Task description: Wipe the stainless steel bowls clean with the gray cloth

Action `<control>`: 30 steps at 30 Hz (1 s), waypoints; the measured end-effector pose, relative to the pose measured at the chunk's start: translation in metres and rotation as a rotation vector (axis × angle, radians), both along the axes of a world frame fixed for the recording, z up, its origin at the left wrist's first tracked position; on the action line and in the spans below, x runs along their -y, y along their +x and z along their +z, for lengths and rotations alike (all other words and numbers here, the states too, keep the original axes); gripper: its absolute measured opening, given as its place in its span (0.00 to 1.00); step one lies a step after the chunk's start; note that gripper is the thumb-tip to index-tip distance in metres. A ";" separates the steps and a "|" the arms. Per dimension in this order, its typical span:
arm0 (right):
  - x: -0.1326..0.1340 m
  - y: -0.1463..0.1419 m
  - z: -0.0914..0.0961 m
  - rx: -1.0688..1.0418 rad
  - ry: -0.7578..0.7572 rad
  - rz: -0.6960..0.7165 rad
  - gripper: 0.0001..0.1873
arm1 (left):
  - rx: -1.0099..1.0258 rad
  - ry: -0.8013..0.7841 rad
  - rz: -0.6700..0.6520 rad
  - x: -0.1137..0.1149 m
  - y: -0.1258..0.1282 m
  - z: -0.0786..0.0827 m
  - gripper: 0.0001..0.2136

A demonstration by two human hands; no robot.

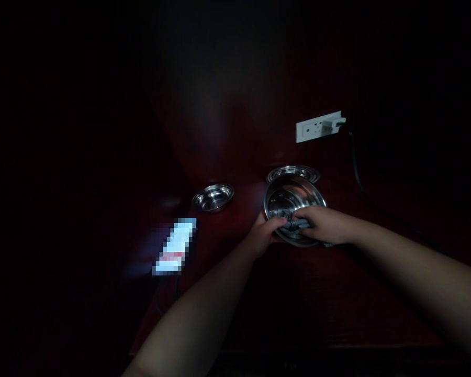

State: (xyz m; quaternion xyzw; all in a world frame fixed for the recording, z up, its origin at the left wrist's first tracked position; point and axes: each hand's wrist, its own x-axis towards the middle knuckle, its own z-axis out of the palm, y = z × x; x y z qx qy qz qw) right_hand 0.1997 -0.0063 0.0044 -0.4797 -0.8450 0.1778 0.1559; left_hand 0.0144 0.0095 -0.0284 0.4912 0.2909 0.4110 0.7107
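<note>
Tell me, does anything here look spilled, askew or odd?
The screen at left looks odd: it shows as coarse blocks. The bowl tilts, but the left fingers hold it. No spill or damage shows, though much is too dark to tell.

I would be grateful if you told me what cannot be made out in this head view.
All in the head view:
- Left hand: most fingers, hidden by the held bowl.
- Grey cloth: full shape, partly covered by the right hand.
- Dishes behind: lower part and count, hidden by the held bowl.
- Lit screen: content, blurred by pixelation.
- Cord: far end, lost in darkness.
</note>
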 end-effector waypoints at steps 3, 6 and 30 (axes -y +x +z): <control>0.000 0.000 0.000 0.004 0.009 -0.007 0.05 | 0.002 0.003 -0.010 0.000 0.000 -0.001 0.31; 0.001 -0.001 0.001 0.007 0.000 -0.009 0.04 | 0.018 -0.006 -0.007 0.000 0.000 -0.002 0.31; 0.001 0.000 -0.001 -0.008 0.033 -0.005 0.06 | 0.028 0.005 -0.007 -0.001 0.000 -0.004 0.28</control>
